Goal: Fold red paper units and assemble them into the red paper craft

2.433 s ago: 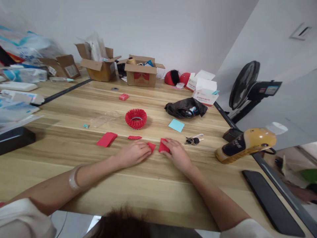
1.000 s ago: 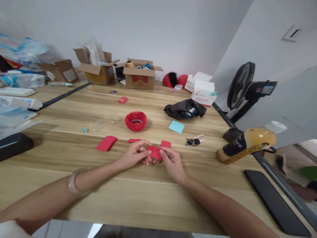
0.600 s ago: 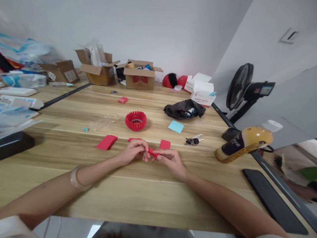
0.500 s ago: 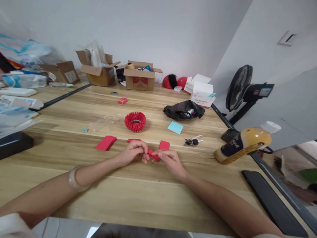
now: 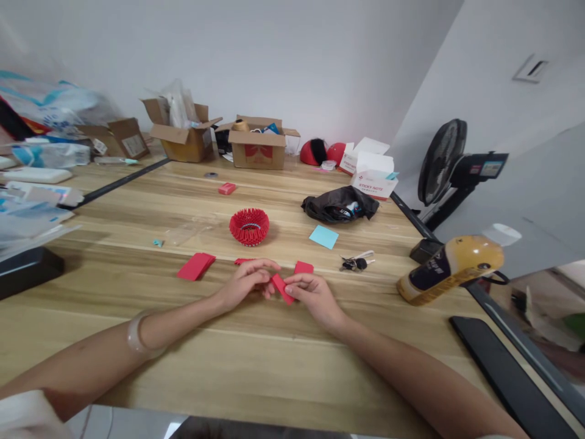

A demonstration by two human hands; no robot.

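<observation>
A small folded strip of red paper [image 5: 283, 289] is pinched between the thumb and fingers of my right hand [image 5: 316, 300]. Close by on its left is my left hand [image 5: 247, 283], its index finger stretched out above the paper and its other fingers loosely curled; it seems to hold nothing. Behind my right hand lies a red paper piece [image 5: 304, 267]. Partly hidden behind my left hand are more red pieces [image 5: 242, 261]. A stack of red paper sheets [image 5: 196, 266] rests to the left. Farther back stands a round red bowl of folded paper pieces [image 5: 249, 228].
A blue sticky note [image 5: 323, 236], keys [image 5: 355, 263] and a black bag [image 5: 339, 205] lie right of the bowl. A tilted yellow bottle [image 5: 450, 268] and a black phone-like slab [image 5: 503, 372] are at the right. Cardboard boxes [image 5: 258, 151] line the wall; a fan [image 5: 442, 161] stands beyond the edge.
My left hand has loosened from the red paper and its index finger has straightened. The paper has turned more upright in my right hand, showing a flat face.
</observation>
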